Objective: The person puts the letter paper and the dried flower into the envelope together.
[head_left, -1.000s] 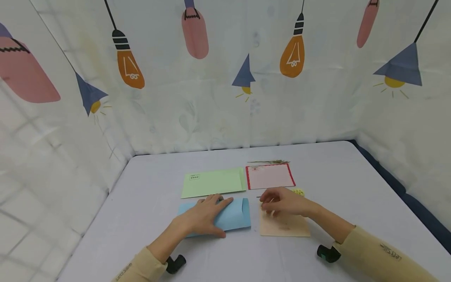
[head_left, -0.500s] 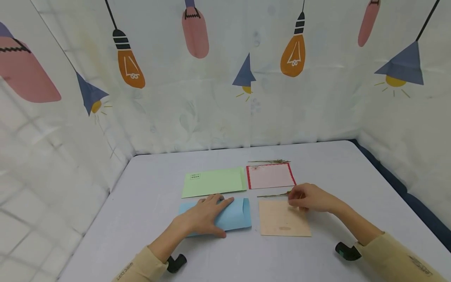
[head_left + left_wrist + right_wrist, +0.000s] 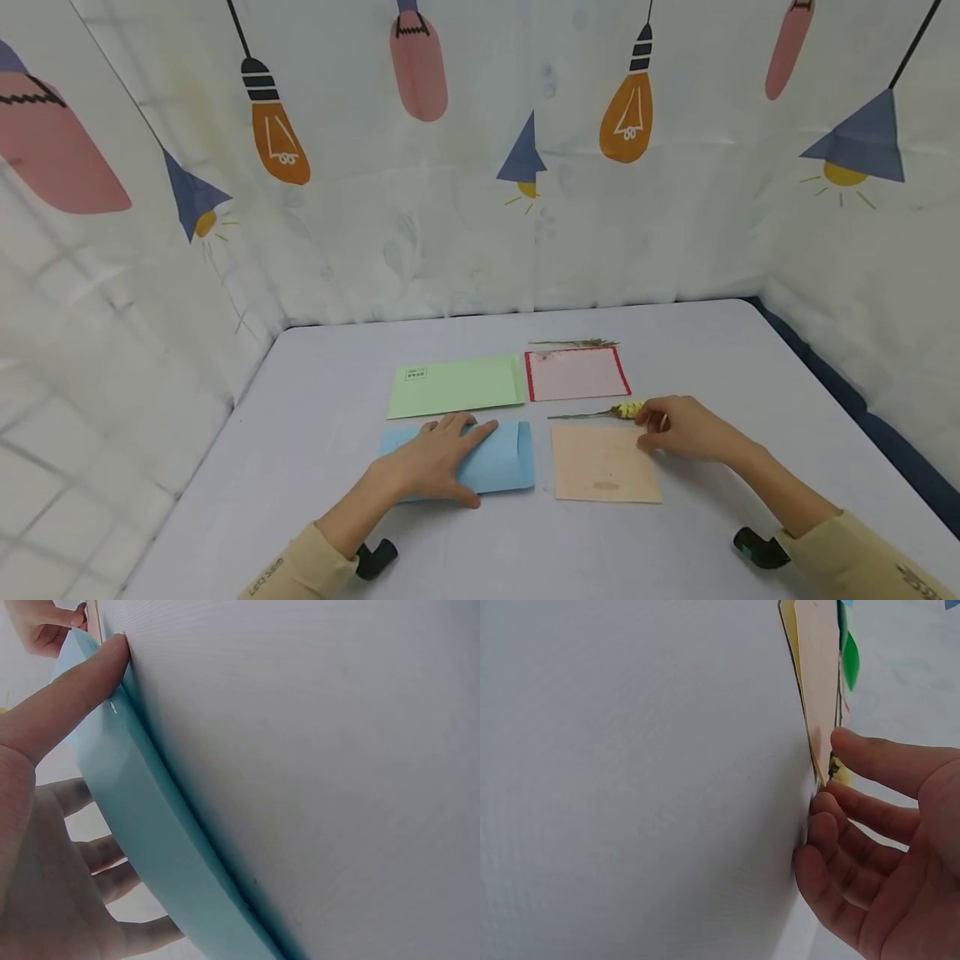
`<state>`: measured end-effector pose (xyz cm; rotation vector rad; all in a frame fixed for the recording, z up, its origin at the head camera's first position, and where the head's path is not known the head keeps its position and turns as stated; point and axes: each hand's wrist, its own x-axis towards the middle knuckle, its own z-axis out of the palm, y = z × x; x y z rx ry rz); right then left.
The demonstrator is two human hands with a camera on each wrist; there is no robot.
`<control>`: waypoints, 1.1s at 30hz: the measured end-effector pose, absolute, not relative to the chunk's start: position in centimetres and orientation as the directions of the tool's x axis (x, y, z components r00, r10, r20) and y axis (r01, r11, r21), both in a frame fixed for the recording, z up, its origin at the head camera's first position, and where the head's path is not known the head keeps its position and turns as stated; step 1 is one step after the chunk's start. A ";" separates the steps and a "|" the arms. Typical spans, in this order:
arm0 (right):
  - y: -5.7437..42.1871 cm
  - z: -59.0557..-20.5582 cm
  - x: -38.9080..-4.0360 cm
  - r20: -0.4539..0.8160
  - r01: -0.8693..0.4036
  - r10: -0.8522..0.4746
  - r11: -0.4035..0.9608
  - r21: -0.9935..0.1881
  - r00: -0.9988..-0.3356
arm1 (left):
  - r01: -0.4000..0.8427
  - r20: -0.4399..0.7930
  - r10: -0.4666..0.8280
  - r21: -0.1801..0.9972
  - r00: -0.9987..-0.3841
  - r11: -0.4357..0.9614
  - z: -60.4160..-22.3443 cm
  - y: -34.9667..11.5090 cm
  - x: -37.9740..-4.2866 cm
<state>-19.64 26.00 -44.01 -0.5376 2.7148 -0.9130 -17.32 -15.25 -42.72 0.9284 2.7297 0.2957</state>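
Note:
My left hand [image 3: 431, 465] lies across a light blue envelope [image 3: 495, 465], fingers spread over it and the thumb at its near edge. In the left wrist view, the envelope [image 3: 142, 795] stretches between thumb and fingers. My right hand [image 3: 686, 429] is at the far right corner of a beige card [image 3: 603, 465], its fingers loosely curled. The right wrist view shows a fingertip at the corner of the card [image 3: 817, 667], with a gap between thumb and forefinger. Just beyond the card lies a dried yellow flower sprig [image 3: 626, 410], beside the right fingertips.
A green envelope [image 3: 453, 387] lies behind the blue one. Right of it is a pink card [image 3: 577, 375] with a red border, with another dried sprig [image 3: 588, 342] along its far edge. Patterned cloth walls [image 3: 450, 208] surround the white table [image 3: 300, 400].
My right hand has moved right across the beige card to its far right corner, uncovering the card and the yellow flower. My left hand stays on the blue envelope.

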 end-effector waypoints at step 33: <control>26.1 -43.8 -19.9 -0.107 -0.104 -0.379 0.496 -0.862 -0.919 | 0.558 -0.180 0.612 0.275 -0.770 0.783 -42.6 -15.4 -17.3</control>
